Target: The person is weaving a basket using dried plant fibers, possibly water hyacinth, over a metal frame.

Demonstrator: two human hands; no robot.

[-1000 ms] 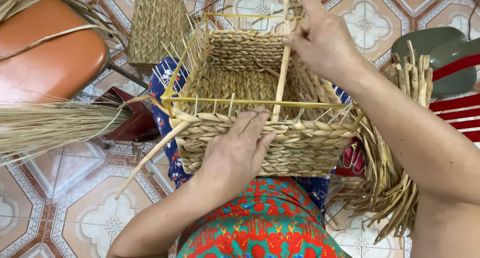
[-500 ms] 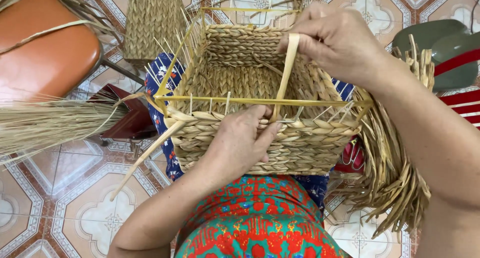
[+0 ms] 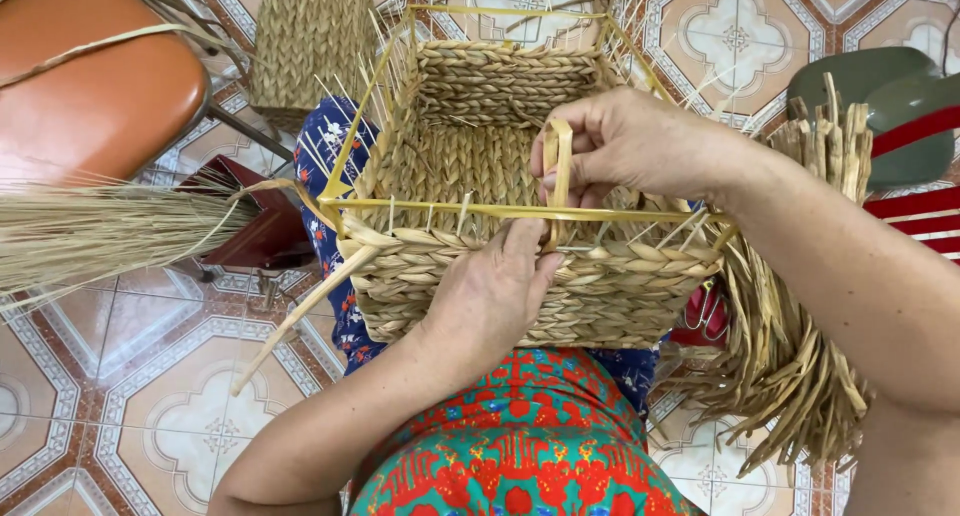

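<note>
A flat pale strand (image 3: pixel 556 181) stands looped over the near rim of the square woven basket (image 3: pixel 470 166), which rests on the person's lap with its long strip running roughly toward and away from the body. The right hand (image 3: pixel 625 146) pinches the strand's top just above the rim; the left hand (image 3: pixel 490 296) lies flat, fingers pressed against the basket's near wall (directly under that loop). Loose dried fibres (image 3: pixel 790 346) crowd the right side, a straw bundle (image 3: pixel 110 236) the left; a tiled floor (image 3: pixel 120 396) lies below.
</note>
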